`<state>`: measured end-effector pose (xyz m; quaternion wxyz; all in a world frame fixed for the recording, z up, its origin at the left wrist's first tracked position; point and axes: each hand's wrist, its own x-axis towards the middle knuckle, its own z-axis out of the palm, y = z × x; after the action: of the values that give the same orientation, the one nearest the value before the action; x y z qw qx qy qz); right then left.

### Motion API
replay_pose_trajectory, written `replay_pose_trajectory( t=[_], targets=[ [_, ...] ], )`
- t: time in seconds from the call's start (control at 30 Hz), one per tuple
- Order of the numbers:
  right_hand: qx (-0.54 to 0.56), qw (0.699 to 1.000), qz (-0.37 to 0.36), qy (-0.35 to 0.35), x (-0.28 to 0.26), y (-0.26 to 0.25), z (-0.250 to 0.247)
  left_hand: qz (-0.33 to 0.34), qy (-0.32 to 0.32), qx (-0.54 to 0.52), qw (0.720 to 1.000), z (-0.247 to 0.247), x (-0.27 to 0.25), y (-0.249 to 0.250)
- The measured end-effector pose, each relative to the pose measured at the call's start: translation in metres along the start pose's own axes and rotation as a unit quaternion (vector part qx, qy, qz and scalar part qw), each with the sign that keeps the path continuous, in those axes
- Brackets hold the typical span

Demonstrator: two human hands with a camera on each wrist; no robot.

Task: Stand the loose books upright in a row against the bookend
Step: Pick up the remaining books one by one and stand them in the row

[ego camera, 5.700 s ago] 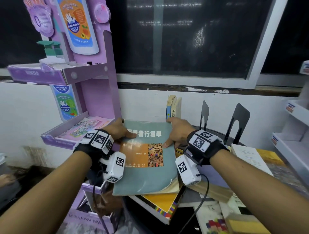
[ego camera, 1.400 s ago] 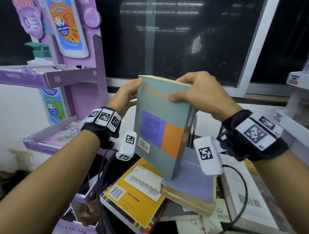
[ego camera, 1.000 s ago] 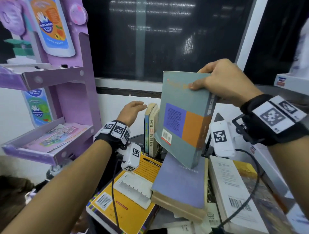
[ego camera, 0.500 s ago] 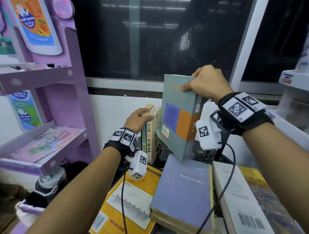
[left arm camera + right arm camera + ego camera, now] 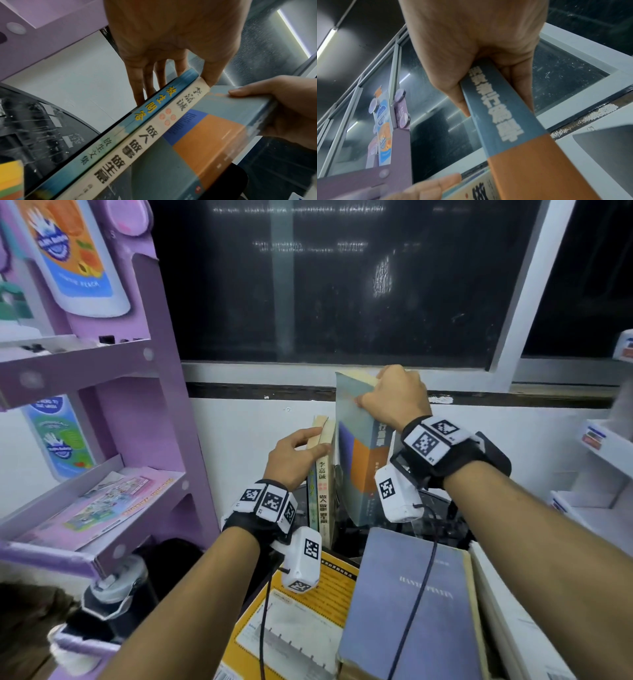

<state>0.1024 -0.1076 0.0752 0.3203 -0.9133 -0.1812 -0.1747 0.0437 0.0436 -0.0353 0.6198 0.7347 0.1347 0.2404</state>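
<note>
A grey-teal book (image 5: 356,474) with a blue and an orange block on its cover stands nearly upright, its lower edge low over the table. My right hand (image 5: 394,395) grips its top corner, thumb on the cover and fingers round the spine (image 5: 496,108). Just left of it stand two thin books, one with a cream spine (image 5: 323,491) and one with a blue spine (image 5: 120,132). My left hand (image 5: 294,453) holds their tops, fingers behind the blue one and thumb on the cream one. The teal cover (image 5: 214,135) lies against the cream book. My right wrist hides the bookend.
A lavender book (image 5: 411,604) lies flat in front, with a yellow book (image 5: 301,611) to its left and a white one (image 5: 513,628) to its right. A purple display rack (image 5: 137,405) stands close on the left. A white shelf (image 5: 603,440) is at the right, a dark window behind.
My left hand let go of the teal book and took hold of the two standing books. My right hand carried the teal book back and down, upright beside them.
</note>
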Motion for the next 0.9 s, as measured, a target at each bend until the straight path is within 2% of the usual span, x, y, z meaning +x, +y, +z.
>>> replay_pose_trajectory(
  t=[0.4, 0.67, 0.8, 0.9],
  targets=[
    [-0.019, 0.998, 0.025, -0.047, -0.012, 0.013, 0.057, 0.012, -0.007, -0.017, 1.0, -0.002, -0.002, -0.002],
    [0.03, 0.994, 0.03, -0.099, -0.023, 0.012, 0.056, 0.026, -0.021, -0.021, 0.999, -0.003, -0.007, -0.002],
    [0.093, 0.983, 0.024, -0.157, -0.027, 0.009, 0.053, 0.03, -0.06, -0.014, 0.998, -0.008, -0.015, -0.005],
    [0.112, 0.98, 0.014, -0.164, -0.032, 0.008, 0.052, 0.039, -0.085, -0.038, 0.995, -0.018, -0.02, -0.011]
  ],
)
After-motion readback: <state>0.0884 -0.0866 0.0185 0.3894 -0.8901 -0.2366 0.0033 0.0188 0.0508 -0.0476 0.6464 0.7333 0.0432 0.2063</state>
